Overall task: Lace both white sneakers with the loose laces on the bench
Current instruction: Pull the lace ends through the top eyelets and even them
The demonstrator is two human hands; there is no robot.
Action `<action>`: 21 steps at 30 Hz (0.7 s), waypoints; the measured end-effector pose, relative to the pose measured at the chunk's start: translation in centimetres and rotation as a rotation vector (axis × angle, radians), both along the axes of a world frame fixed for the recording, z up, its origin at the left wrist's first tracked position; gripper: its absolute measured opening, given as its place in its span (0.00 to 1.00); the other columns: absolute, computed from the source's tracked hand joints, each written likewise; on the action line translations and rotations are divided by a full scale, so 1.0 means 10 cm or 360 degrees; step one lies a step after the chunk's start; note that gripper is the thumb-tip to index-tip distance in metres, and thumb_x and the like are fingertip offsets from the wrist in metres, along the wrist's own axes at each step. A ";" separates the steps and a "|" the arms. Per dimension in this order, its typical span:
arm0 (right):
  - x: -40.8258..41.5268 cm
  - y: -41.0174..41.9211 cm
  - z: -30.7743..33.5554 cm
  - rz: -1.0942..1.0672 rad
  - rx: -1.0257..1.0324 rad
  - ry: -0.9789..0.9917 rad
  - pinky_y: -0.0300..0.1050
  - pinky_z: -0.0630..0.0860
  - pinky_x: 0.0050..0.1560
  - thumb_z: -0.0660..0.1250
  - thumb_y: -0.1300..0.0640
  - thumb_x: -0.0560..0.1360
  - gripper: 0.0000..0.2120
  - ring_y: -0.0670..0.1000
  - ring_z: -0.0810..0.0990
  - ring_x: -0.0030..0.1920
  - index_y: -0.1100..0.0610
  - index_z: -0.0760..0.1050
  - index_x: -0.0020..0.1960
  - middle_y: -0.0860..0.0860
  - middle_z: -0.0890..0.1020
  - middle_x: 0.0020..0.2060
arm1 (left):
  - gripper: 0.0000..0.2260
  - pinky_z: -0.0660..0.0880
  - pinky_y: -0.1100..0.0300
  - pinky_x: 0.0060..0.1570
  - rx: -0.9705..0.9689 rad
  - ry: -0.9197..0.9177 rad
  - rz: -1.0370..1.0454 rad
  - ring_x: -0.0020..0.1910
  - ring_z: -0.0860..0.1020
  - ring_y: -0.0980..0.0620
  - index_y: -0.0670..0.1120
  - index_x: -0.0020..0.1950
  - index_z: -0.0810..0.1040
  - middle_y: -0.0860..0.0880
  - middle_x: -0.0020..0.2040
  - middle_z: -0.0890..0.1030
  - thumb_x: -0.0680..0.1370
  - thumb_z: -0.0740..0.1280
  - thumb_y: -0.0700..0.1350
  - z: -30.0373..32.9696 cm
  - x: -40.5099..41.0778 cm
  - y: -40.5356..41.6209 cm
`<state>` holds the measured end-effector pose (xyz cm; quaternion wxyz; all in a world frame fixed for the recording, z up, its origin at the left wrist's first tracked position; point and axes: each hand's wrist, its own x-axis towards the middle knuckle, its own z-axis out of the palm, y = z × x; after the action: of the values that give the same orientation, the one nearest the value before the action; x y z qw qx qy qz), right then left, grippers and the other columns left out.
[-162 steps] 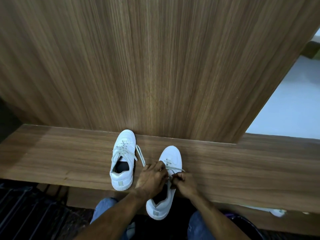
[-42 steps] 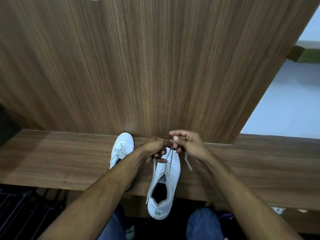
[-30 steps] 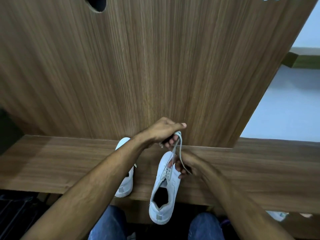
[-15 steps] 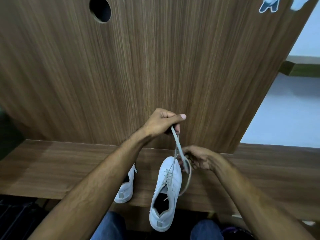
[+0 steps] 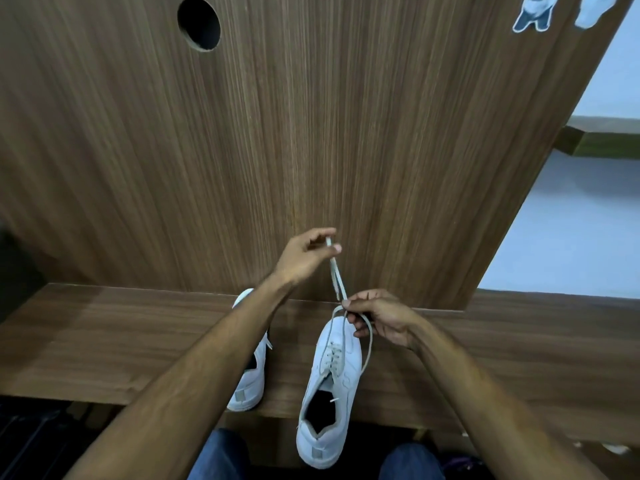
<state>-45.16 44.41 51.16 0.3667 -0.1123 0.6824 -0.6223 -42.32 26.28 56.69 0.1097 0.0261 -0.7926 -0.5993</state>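
Observation:
Two white sneakers stand on the wooden bench [image 5: 104, 341]. The right sneaker [image 5: 332, 382] has its heel hanging over the front edge. Its pale lace [image 5: 337, 278] runs up from the toe end. My left hand [image 5: 304, 254] is raised above the shoe and pinches the lace's tip. My right hand [image 5: 381, 317] pinches the same lace lower down, just beyond the toe, where a loop of it curves down the shoe's right side. The left sneaker [image 5: 249, 379] is laced and mostly hidden behind my left forearm.
A tall wooden panel [image 5: 311, 133] rises straight behind the bench, with a round hole [image 5: 199, 24] near its top left. A pale wall lies to the right. My knees in blue jeans [image 5: 221, 455] sit below the bench edge.
My left hand has pulled the lace end higher and slightly right, drawing it straighter. My right hand keeps its hold near the toe. The camera has tilted up.

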 end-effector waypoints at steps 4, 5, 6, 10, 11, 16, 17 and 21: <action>-0.01 0.02 -0.04 -0.0223 0.0041 0.0041 0.38 0.75 0.30 0.69 0.59 0.76 0.06 0.47 0.73 0.30 0.62 0.80 0.44 0.51 0.77 0.30 | 0.05 0.78 0.52 0.54 -0.0581 -0.0129 0.0110 0.47 0.80 0.57 0.56 0.43 0.83 0.56 0.45 0.83 0.73 0.71 0.46 -0.58 0.15 -0.13; 0.00 0.02 -0.05 -0.0253 0.0042 0.0035 0.38 0.74 0.29 0.69 0.58 0.76 0.07 0.47 0.72 0.30 0.62 0.80 0.43 0.51 0.77 0.29 | 0.07 0.78 0.52 0.52 -0.0651 -0.0134 0.0047 0.43 0.80 0.58 0.53 0.39 0.83 0.56 0.41 0.82 0.74 0.70 0.43 -0.70 0.22 -0.10; 0.00 0.02 -0.06 -0.0269 0.0041 0.0022 0.38 0.73 0.29 0.69 0.58 0.76 0.07 0.47 0.72 0.29 0.61 0.80 0.42 0.51 0.77 0.28 | 0.07 0.77 0.54 0.52 -0.0674 -0.0157 -0.0043 0.43 0.80 0.56 0.48 0.39 0.85 0.54 0.41 0.82 0.74 0.69 0.40 -0.80 0.30 -0.05; 0.02 -0.02 -0.07 -0.0235 0.0092 -0.0040 0.38 0.70 0.27 0.67 0.56 0.77 0.10 0.46 0.69 0.26 0.61 0.80 0.41 0.51 0.75 0.27 | 0.20 0.65 0.69 0.62 -0.0649 -0.0149 -0.0284 0.62 0.72 0.54 0.42 0.62 0.79 0.47 0.63 0.73 0.73 0.65 0.47 -1.03 0.45 0.17; 0.02 -0.03 -0.07 -0.0224 0.0130 -0.0051 0.38 0.69 0.26 0.66 0.56 0.78 0.11 0.45 0.68 0.25 0.61 0.80 0.42 0.50 0.74 0.26 | 0.22 0.63 0.67 0.66 -0.0611 -0.0155 -0.0271 0.66 0.70 0.54 0.44 0.65 0.77 0.47 0.66 0.70 0.72 0.64 0.48 -1.06 0.43 0.20; 0.03 -0.02 -0.09 -0.0090 0.0254 -0.0051 0.35 0.55 0.21 0.65 0.51 0.79 0.12 0.43 0.58 0.21 0.56 0.77 0.40 0.47 0.66 0.22 | 0.13 0.67 0.67 0.65 -0.0309 -0.0079 -0.0281 0.65 0.71 0.53 0.39 0.60 0.78 0.46 0.62 0.69 0.76 0.68 0.37 -1.05 0.32 0.26; 0.02 -0.01 -0.09 -0.0046 0.0230 -0.0044 0.35 0.54 0.20 0.66 0.50 0.78 0.12 0.43 0.58 0.21 0.56 0.77 0.40 0.47 0.65 0.22 | 0.11 0.67 0.73 0.60 -0.0320 -0.0087 -0.0273 0.60 0.73 0.57 0.36 0.57 0.79 0.45 0.59 0.72 0.76 0.68 0.34 -1.02 0.29 0.24; -0.06 0.07 -0.05 0.0000 0.0194 0.0129 0.34 0.55 0.17 0.69 0.53 0.76 0.09 0.42 0.60 0.19 0.58 0.79 0.41 0.48 0.68 0.22 | 0.05 0.73 0.64 0.50 -0.0360 -0.0214 -0.0356 0.44 0.77 0.60 0.40 0.43 0.82 0.46 0.45 0.79 0.77 0.68 0.38 -0.86 0.21 0.04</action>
<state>-45.74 45.13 50.64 0.3449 -0.1148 0.7334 -0.5745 -40.26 26.69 48.08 -0.0089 -0.0348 -0.8584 -0.5117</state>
